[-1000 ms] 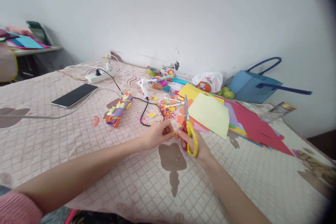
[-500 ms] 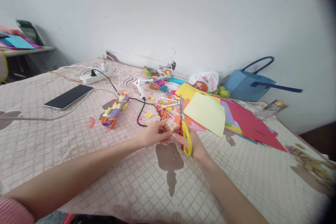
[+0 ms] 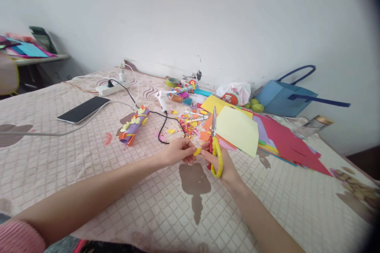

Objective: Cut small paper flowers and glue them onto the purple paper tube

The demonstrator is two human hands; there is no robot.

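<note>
A small yellow paper piece (image 3: 196, 151) is pinched between the thumb and fingers of my left hand (image 3: 180, 151). Just right of it, my right hand (image 3: 221, 162) is closed around scissors (image 3: 217, 154) with yellow and red handles, their blades pointing up and away. The right fingertips are close to the paper piece; whether they touch it cannot be made out. Beyond the hands lie small colourful paper scraps (image 3: 192, 126). To the left rests a purple paper roll (image 3: 135, 126) decorated with yellow and orange shapes.
Stacked coloured sheets (image 3: 237, 128) lie right of the hands. A white glue gun (image 3: 162, 101) with a black cord stands behind. A tablet (image 3: 84, 109) and power strip (image 3: 111, 87) are at the left. A blue bag (image 3: 285, 97) and plastic bag (image 3: 234, 93) are against the wall.
The yellow piece now shows more of its surface between the hands. The right hand and scissors have moved slightly right, and the blades look more upright. The whole view has shifted a little.
</note>
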